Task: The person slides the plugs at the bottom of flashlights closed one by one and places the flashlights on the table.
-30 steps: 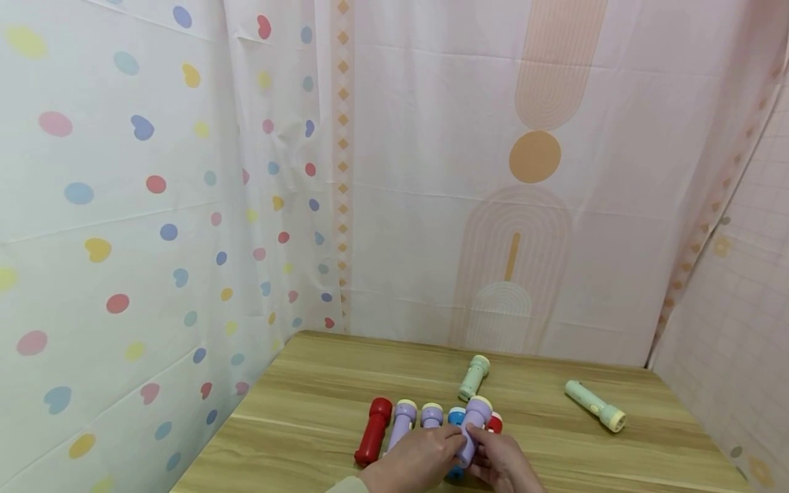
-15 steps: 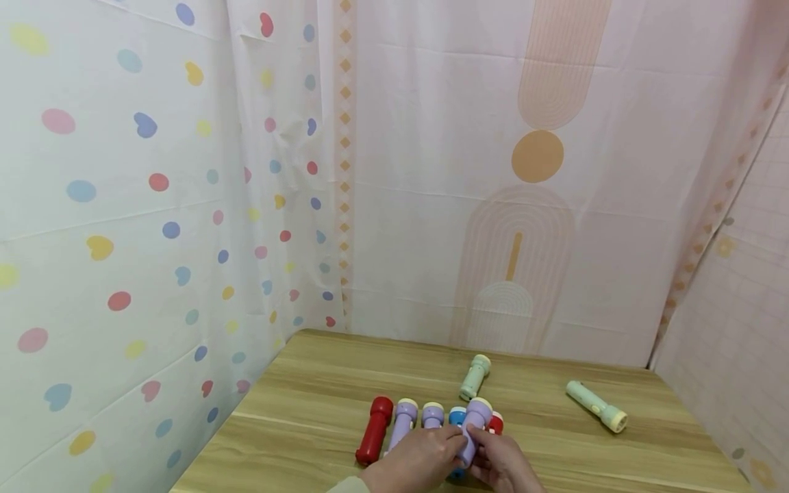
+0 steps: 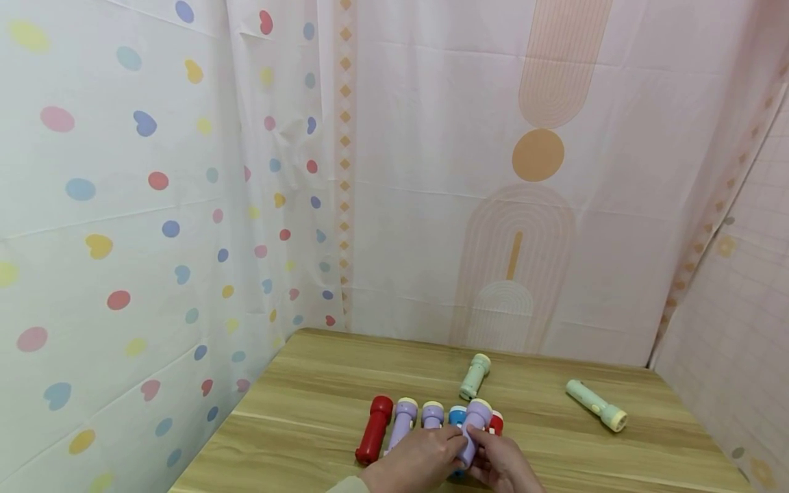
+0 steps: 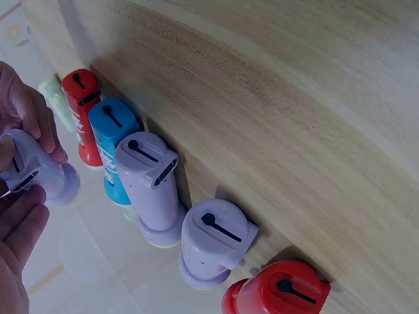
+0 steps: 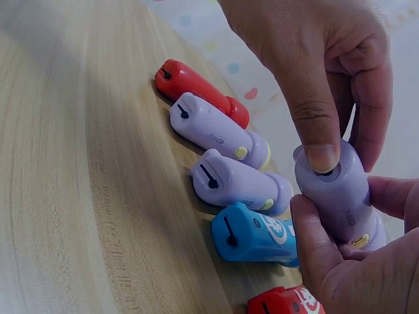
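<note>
My right hand [image 3: 502, 462] grips a lavender flashlight [image 3: 473, 428], its yellow-rimmed head tilted up and away. My left hand [image 3: 419, 459] pinches the same flashlight near its tail, and in the right wrist view the left thumb [image 5: 323, 157] presses on the tail end beside a black slot. Under and beside the hands runs a row of flashlights: a red flashlight [image 3: 374, 431], a lavender one [image 4: 150, 190], another lavender one [image 4: 216, 242], a blue one [image 5: 254, 234] and a second red one [image 4: 84, 118]. My hands partly hide the row in the head view.
Two mint-green flashlights lie beyond the row on the wooden table [image 3: 333, 370], one near the middle [image 3: 474, 376] and one toward the right [image 3: 596, 406]. A dotted curtain [image 3: 123, 239] hangs at the left, and a pale patterned curtain [image 3: 419, 205] stands behind the table.
</note>
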Action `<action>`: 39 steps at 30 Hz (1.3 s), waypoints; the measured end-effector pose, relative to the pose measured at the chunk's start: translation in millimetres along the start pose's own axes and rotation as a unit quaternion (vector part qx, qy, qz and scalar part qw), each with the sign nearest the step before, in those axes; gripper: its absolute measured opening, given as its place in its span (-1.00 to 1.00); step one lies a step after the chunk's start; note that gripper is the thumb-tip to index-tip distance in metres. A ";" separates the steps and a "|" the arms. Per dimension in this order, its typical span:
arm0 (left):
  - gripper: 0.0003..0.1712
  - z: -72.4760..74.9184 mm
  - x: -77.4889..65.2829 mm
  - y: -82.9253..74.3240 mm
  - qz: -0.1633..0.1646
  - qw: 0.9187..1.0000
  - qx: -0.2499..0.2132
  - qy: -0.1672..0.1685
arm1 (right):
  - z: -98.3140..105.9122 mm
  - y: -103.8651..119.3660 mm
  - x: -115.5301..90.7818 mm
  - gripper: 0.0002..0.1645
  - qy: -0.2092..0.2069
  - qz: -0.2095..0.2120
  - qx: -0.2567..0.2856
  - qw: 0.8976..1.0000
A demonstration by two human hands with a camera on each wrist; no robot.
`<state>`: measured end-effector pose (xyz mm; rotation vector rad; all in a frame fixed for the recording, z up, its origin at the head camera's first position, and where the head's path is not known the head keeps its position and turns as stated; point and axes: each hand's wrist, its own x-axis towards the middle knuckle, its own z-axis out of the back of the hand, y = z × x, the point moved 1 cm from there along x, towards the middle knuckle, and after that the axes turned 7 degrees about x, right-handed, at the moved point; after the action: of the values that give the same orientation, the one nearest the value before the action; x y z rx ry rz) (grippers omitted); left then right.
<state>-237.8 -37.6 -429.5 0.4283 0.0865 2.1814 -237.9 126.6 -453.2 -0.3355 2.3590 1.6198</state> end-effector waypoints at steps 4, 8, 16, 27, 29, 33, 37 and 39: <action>-0.76 -2.4 0.2 0.0 -0.007 1.000 0.011 -0.007 | 0.7 1.1 -0.2 -0.64 -0.005 -0.011 0.004 1.000; -0.80 -3.6 -0.2 0.1 -0.012 1.000 0.008 -0.014 | 1.0 1.9 -0.2 -0.54 -0.006 -0.019 0.009 1.000; -0.81 -3.0 -1.0 0.2 -0.013 1.000 -0.003 -0.006 | 3.1 0.4 0.5 -0.53 0.014 -0.018 0.014 1.000; -0.79 -4.3 -0.3 -1.7 -0.010 1.000 0.003 0.005 | 5.7 -4.0 3.2 -0.58 0.034 -0.005 0.011 0.999; -0.78 -4.9 -0.3 -1.5 -0.011 1.000 0.004 0.002 | 5.6 -3.6 3.1 -0.57 0.028 -0.007 0.011 1.000; -0.77 -6.5 -0.6 -0.7 -0.019 1.000 0.003 -0.002 | 5.6 -2.9 2.0 -0.58 0.022 -0.008 0.010 1.000; -0.75 -7.0 -1.1 0.1 -0.024 1.000 -0.005 0.003 | 6.5 -2.8 1.4 -0.57 0.024 -0.007 0.004 1.000; -0.74 -7.1 -1.3 0.4 -0.027 1.000 -0.004 0.002 | 6.7 -2.3 1.4 -0.55 0.021 -0.009 0.002 1.000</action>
<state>-239.8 -38.2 -436.4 0.4127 0.0893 2.1286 -237.8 132.0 -458.0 -0.3936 2.3825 1.6158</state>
